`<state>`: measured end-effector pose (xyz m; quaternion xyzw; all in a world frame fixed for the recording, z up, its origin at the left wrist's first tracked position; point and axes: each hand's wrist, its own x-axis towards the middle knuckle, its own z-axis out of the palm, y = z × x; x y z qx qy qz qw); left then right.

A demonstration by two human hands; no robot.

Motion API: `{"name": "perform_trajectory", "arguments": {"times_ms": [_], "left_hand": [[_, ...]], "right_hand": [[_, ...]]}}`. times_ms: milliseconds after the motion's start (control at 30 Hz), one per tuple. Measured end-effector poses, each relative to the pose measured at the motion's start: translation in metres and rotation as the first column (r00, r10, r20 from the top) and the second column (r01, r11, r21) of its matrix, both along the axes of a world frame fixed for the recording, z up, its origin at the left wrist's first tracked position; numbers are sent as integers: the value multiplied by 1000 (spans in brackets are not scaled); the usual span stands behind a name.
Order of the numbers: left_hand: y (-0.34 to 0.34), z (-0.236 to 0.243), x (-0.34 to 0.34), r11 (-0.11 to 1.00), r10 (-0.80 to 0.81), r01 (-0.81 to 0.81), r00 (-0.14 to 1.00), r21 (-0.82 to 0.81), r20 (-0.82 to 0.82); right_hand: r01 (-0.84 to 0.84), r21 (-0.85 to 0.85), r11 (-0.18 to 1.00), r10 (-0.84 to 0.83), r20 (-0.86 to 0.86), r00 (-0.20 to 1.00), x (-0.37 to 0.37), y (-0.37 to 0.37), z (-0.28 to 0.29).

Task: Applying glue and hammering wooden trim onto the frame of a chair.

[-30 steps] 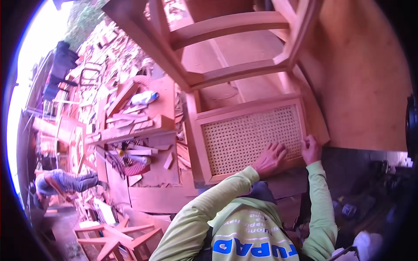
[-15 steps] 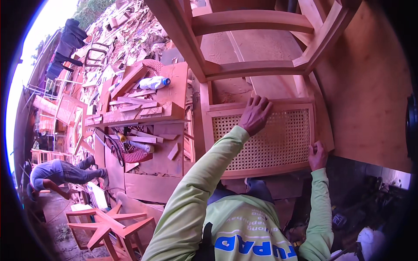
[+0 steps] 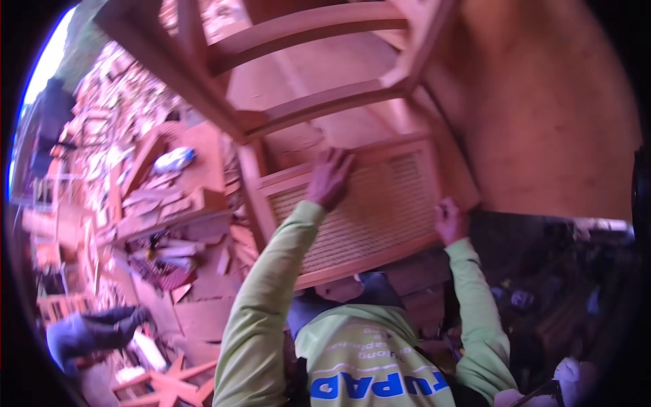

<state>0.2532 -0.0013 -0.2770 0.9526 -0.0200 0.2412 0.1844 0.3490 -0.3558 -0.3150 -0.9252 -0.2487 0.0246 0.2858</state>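
Before me stands an unfinished wooden chair [image 3: 322, 108], with a woven cane panel [image 3: 369, 214] set in its lower frame, nearest my body. My left hand [image 3: 329, 179] lies over the panel's far rail, its fingers bent across the wood. At the right side of the same frame is my right hand [image 3: 451, 221], with its fingers curled in against the edge. Whatever may be inside those fingers is hidden. The picture is smeared by motion, so fine details of both hands are lost.
Wood offcuts [image 3: 159, 203] and a plastic bottle [image 3: 174, 159] lie on a bench at left. Another person [image 3: 88, 336] bends over at far left, near a star-shaped wooden frame [image 3: 173, 381]. A large plywood sheet [image 3: 542, 115] stands to the right.
The whole view has swung, so the chair and bench appear further left and slightly tilted. Both hands keep about the same places on the panel's frame.
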Motion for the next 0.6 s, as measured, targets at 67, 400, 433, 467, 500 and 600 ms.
{"name": "perform_trajectory", "arguments": {"times_ms": [67, 400, 433, 467, 500, 600], "left_hand": [[-3, 8, -12, 997, 68, -69, 997, 25, 20], [-196, -2, -59, 965, -141, 90, 969, -245, -202], [-206, -10, -56, 961, -141, 82, 967, -263, -212], [-213, -15, -51, 965, -131, 66, 960, -253, -249], [-220, -19, -47, 970, -119, 49, 952, -240, -283], [-230, -32, -42, 970, -71, 10, 967, -243, -245]], "right_hand": [[-26, 13, 1000, 25, 107, 994, -4, 10, -12], [-55, 25, 998, 51, 151, 987, 10, 15, 9], [-85, 59, 995, 76, 139, 987, 15, 15, 6], [-87, 42, 995, 81, 129, 988, 19, 11, 7], [-71, 6, 997, 70, 70, 995, 22, 8, 10], [-70, -45, 997, 70, 3, 998, 27, 5, 14]]}}
